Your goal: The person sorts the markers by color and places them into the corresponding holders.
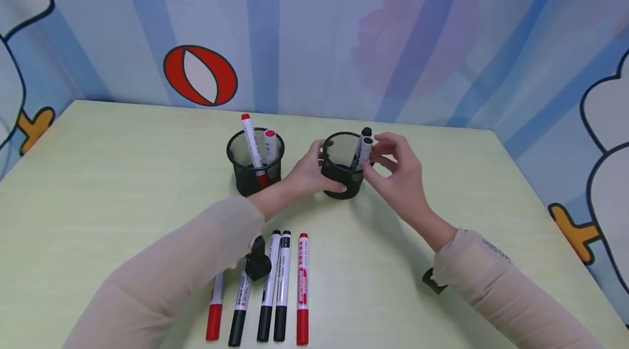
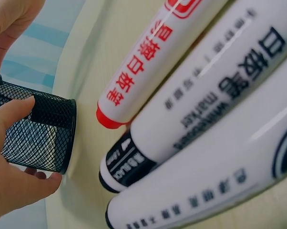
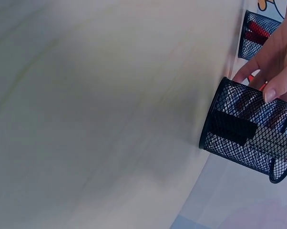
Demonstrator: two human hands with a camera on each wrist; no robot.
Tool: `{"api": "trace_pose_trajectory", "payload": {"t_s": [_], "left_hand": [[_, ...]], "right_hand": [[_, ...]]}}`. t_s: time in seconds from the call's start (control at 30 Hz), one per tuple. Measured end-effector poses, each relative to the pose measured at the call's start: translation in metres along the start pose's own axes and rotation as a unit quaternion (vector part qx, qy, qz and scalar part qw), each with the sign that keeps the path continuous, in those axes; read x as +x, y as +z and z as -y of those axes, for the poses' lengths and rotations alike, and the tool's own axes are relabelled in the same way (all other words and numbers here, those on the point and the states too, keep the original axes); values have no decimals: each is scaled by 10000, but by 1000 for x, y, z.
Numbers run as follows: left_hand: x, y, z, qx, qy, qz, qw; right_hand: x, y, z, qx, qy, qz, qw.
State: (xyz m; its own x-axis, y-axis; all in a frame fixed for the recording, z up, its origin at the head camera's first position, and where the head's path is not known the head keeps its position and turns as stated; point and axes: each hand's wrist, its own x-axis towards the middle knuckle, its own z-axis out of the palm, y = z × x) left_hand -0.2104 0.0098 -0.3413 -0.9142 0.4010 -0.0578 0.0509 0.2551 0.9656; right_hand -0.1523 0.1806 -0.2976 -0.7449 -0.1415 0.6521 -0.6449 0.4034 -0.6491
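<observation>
My left hand [image 1: 308, 175] grips a black mesh pen cup [image 1: 351, 185], its thumb across the near wall, as the left wrist view also shows. Two white whiteboard markers with black ends lean against the right side inside that cup. At the rim, the thumb and fingers of my right hand [image 1: 404, 179] pinch the nearer black marker [image 1: 366, 151]. The other black marker [image 1: 357, 151] stands just behind it. Through the mesh [image 3: 272, 138], dark caps show at the cup's bottom in the right wrist view. Little of the right hand appears there.
Left of the held cup stands a second mesh cup [image 1: 245, 178] containing two red markers [image 1: 251, 144]. Several black markers [image 1: 282, 283] and two red ones, including a red marker [image 1: 302, 289], lie in a row nearer me. A patterned curtain [image 1: 314, 37] backs the table [image 1: 123, 174].
</observation>
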Motion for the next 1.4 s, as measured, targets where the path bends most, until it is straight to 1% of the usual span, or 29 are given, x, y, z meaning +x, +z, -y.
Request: {"api": "trace_pose_trajectory", "payload": {"t_s": [0.07,0.2,0.37,0.47,0.63,0.7,0.97,1.13,1.2,1.27,1.33,1.4], "left_hand": [[-1,-1,0,69,-60,-49,9999],[-5,0,-1,246,-56,-152,9996],[-10,0,-3,590,-48,-247,9979],[-13,-2,-5,696,-36,-222,9973],[-21,-5,-9,690,-31,-142,9975],[-24,-6,-10,704,-34,-123,9974],[-39,-9,-13,853,-136,-31,9963],[-55,-9,-16,988,-95,40,9950],[-63,-10,-19,976,-24,95,9952],[-70,-12,-22,992,153,145,9948],[-77,-15,-24,1056,456,182,9932],[-83,-19,-27,1168,850,167,9894]], "right_hand": [[0,0,0,46,25,-6,10000],[0,0,1,71,74,-87,9999],[0,-2,4,59,87,-116,9999],[-1,-3,1,58,87,-110,9999],[-5,-6,-19,113,100,-155,9998],[-5,-8,-22,156,96,-152,9997],[-8,-13,-18,75,54,-76,9999],[-12,-14,-15,-57,142,10,9999],[-13,-14,-14,-33,131,32,9999],[-14,-13,-13,11,100,56,9999],[-15,-13,-12,68,55,84,9999],[-16,-12,-11,112,5,130,9999]]}}
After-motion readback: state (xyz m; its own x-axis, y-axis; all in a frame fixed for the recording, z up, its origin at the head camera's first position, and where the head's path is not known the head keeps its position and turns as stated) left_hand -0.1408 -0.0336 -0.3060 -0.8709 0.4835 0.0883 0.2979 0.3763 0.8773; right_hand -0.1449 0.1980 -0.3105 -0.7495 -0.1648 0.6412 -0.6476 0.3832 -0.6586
